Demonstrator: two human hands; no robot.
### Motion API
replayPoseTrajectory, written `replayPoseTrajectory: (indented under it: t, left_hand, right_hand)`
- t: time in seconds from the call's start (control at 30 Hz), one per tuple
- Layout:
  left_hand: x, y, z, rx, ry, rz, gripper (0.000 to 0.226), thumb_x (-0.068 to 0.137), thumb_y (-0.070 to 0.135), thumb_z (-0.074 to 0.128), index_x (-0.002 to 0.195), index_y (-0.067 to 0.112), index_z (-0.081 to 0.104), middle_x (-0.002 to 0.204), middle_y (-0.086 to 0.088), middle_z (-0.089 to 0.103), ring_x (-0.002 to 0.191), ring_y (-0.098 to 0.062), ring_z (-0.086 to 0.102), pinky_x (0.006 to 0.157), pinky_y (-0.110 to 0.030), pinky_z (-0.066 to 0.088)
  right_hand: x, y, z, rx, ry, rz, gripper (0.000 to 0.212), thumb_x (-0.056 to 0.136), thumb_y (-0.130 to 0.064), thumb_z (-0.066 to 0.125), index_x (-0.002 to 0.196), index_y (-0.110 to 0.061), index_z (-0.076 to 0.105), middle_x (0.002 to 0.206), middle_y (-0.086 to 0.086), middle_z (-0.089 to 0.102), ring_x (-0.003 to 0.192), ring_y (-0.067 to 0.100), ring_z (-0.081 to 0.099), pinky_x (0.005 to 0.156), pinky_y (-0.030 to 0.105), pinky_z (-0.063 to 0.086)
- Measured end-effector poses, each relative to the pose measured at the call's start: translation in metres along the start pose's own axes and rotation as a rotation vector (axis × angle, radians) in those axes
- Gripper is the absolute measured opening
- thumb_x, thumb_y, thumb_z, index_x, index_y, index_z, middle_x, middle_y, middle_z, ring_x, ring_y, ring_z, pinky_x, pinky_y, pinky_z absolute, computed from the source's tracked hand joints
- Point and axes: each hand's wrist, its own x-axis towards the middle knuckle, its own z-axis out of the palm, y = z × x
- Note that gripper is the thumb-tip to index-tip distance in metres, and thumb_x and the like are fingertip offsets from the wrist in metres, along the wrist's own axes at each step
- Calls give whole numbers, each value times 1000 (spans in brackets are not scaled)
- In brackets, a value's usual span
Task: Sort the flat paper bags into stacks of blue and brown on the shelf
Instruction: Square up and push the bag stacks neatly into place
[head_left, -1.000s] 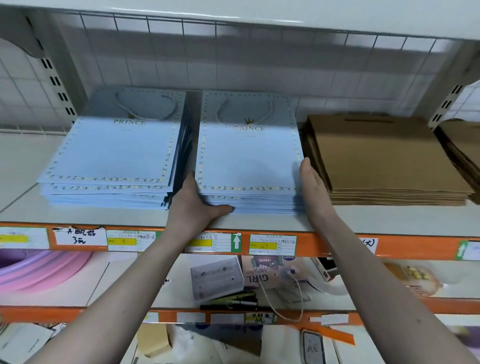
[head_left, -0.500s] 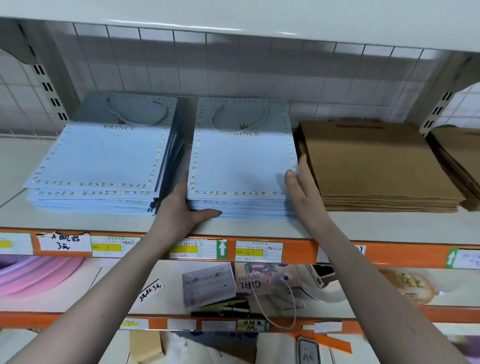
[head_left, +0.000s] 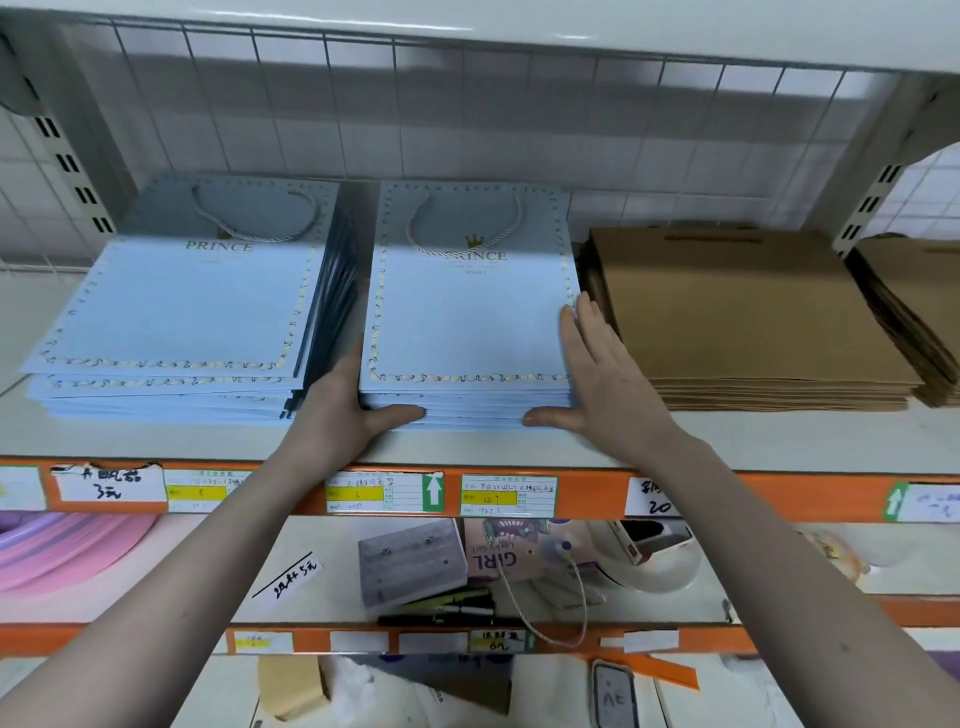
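Two stacks of flat blue "PRINCE" paper bags lie on the white shelf (head_left: 156, 441). The left blue stack (head_left: 176, 317) is slightly fanned. Both hands frame the middle blue stack (head_left: 467, 317). My left hand (head_left: 348, 410) presses flat against its left side, thumb along the front edge. My right hand (head_left: 602, 384) lies flat against its right side, thumb also on the front edge. A brown bag stack (head_left: 743, 312) sits just right of my right hand. Another brown stack (head_left: 919, 312) lies at the far right.
A wire grid back panel (head_left: 467, 114) closes the shelf behind. Orange shelf rails with price labels (head_left: 509, 496) run along the front. The lower shelf holds pink hoops (head_left: 62, 551), a clear plastic box (head_left: 410, 566), pens, a "GIRL" bag (head_left: 524, 556) and a white bowl-like item (head_left: 649, 566).
My right hand has slid forward along the middle stack's right side, and its thumb now rests on the front edge. The left hand holds its place. The camera shifted slightly.
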Motion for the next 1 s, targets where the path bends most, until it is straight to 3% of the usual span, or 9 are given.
replayPoseTrajectory:
  t: [0.07,0.2,0.3,0.4,0.57,0.7,0.8,0.93,1.0]
  left_hand:
    - [1,0,2,10,34,8,80,73,26,79,142,22,37,125,6,56,112,-13,52,86,-22,38]
    - [0,0,5,9,103,88,101,70,23,80,149,21,17,132,31,31,117,11,31,92,-1,25]
    - [-1,-4,4,86,87,175,112,69,39,74,151,19,2,153,17,8,140,4,7,109,-11,11]
    - [2,-8,3,211,46,245,106,71,51,65,151,22,3,159,-1,-1,145,-9,-5,114,-23,9]
    - [12,-14,-3,450,-12,351,92,80,62,53,150,11,20,157,-16,8,145,-26,4,115,-42,17]
    - [15,-5,-3,696,-42,329,96,81,73,27,148,4,26,153,-23,20,142,-34,18,111,-40,16]
    - [17,-2,-2,850,-62,314,103,81,76,11,144,-2,30,148,-27,30,138,-39,28,111,-43,21]
    - [19,4,-6,902,-65,352,105,77,78,15,144,-2,31,148,-27,29,139,-40,26,113,-46,21]
    - [19,8,-9,886,-67,420,98,81,75,17,145,3,32,150,-24,28,140,-38,25,113,-45,19]
  right_hand:
    - [4,1,-2,-89,-45,-23,115,75,-70,42,147,1,-11,155,19,-18,144,26,-17,114,29,-11]
    - [5,3,-3,-155,-92,-29,115,69,-74,27,147,1,-12,155,19,-17,144,27,-17,115,31,-11]
    - [5,4,-6,-218,-63,-67,118,67,-79,25,148,1,-3,156,20,-8,145,30,-9,115,34,-8]
    - [8,8,-10,-298,-65,-152,110,74,-80,23,149,0,13,156,22,10,145,33,7,116,41,5]
    - [17,16,-15,-372,-135,-252,103,78,-77,15,149,-2,18,155,20,16,144,32,15,116,43,12]
    - [26,21,-16,-379,-150,-269,112,69,-84,10,151,-8,1,158,15,-2,146,26,-3,116,37,-4]
    - [26,20,-18,-397,-135,-282,113,69,-82,19,151,-7,-2,158,15,-5,146,26,-6,116,36,-7]
    - [25,16,-17,-409,-101,-352,108,74,-80,16,149,-3,18,155,19,16,144,30,14,116,42,8]
    - [25,15,-17,-370,-101,-362,105,75,-79,8,150,-6,15,156,17,13,145,28,12,117,40,6]
